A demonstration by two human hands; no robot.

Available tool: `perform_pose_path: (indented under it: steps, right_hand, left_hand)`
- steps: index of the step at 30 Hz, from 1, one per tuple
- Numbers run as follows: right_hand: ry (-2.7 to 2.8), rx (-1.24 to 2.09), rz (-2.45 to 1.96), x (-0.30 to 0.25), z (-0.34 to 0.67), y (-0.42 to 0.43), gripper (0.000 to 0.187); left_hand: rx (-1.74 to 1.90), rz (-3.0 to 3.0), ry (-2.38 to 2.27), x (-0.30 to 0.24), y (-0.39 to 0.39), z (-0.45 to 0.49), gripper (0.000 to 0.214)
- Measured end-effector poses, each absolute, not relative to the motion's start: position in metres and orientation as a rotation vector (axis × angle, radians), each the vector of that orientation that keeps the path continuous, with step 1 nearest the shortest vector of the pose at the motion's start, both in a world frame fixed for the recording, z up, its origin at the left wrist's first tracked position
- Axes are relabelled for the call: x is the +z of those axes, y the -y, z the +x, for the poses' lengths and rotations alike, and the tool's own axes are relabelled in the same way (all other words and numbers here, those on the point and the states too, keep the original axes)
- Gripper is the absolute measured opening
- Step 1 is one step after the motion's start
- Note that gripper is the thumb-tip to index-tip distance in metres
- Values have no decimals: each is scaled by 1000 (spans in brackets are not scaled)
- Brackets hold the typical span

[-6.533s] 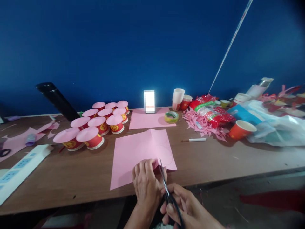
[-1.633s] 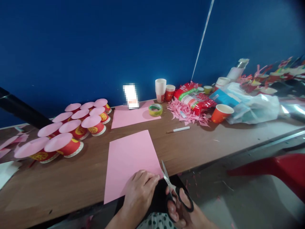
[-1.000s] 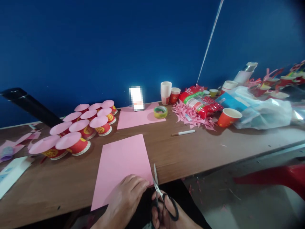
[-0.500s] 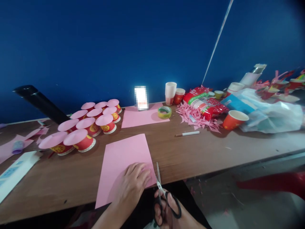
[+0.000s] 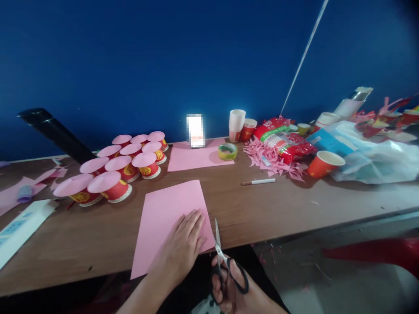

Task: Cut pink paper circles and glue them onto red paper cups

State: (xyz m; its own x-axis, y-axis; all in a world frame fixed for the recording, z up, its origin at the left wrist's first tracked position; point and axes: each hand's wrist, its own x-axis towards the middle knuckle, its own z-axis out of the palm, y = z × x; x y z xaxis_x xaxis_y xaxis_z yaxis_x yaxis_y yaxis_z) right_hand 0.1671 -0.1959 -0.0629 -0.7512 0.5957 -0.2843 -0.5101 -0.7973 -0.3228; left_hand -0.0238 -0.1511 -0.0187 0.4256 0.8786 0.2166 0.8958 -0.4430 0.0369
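Note:
A pink sheet of paper (image 5: 163, 218) lies at the front of the brown table, its lower corner reaching past the edge. My left hand (image 5: 186, 240) rests flat on the sheet's right part, fingers stretched out. In my right hand (image 5: 231, 279) is a pair of scissors (image 5: 218, 248) with black handles, thumb and fingers through the loops. The blades are spread and point away from me, right at the sheet's right edge. From this angle I cannot tell whether the paper lies between them.
Several red paper cups with pink cone tops (image 5: 121, 168) stand at left. Behind are another pink sheet (image 5: 183, 161) and a tape roll (image 5: 227, 151). Right of centre lie a marker (image 5: 258, 182), a red cup bag (image 5: 281, 139), pink scraps, an orange cup (image 5: 325, 165) and a plastic bag (image 5: 373, 152).
My left hand's fingers have gone from bent to stretched flat on the sheet. The scissors stay in my right hand beside the paper's edge, with little visible movement. The view has shifted slightly.

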Motion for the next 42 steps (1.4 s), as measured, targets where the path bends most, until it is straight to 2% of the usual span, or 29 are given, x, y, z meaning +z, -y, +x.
perform_pose_path:
  steps: [10,26,42]
  right_hand:
    - [279,2435,-625,-48,157,191,49]
    - [36,2437,-670,-46,165,194,36]
    - [-45,2467,-510,-49,170,192,35]
  left_hand:
    - [-365,-2585,1602,-19,151,-24,48]
    - [-284,-2598,1622,-18,151,-23,47]
    - [-212,-2586,1624,-18,150,-23,49]
